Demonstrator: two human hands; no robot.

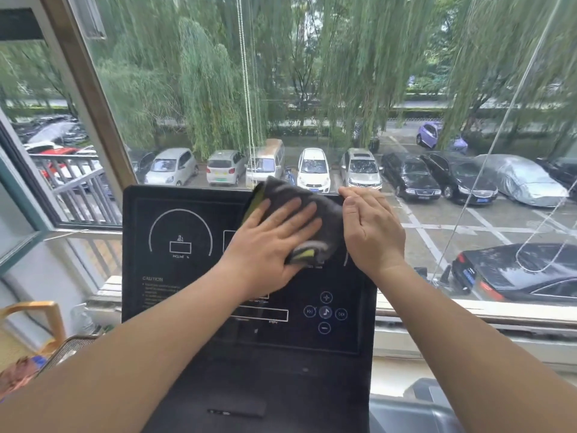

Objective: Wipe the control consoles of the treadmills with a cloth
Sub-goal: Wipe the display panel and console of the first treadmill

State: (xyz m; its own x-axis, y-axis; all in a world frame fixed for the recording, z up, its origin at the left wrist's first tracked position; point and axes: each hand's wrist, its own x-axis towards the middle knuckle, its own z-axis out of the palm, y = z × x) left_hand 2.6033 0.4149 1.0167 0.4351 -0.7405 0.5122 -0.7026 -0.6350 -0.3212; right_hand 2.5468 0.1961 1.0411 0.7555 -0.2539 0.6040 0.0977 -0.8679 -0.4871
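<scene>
I'm at the window (312, 89) with one treadmill console (187, 276) square in front of me, a black panel tilted up towards me, and we're mid-wipe on its upper half. The cloth (312, 214), dark grey with a yellow-green edge, lies on the console's top right area, its upper fold poking just past the console's top edge. My left hand (274, 242) is spread flat on the cloth, fingers extended, pressing rather than pinching, so nothing is clenched. My right hand (371, 226) sits at the console's top right corner, loosely curved, thumb up by the top edge, touching the cloth's right side; whether it actually grips the cloth or just steadies it, I cannot tell. Next, I'd say, the cloth needs sweeping left across the incline dial (181, 235) and then down to the round buttons (325, 312) low on the console's right, with light pressure so nothing gets triggered. There's open panel left of and below the cloth; mind the top and right edges, where it could slip off behind.
</scene>
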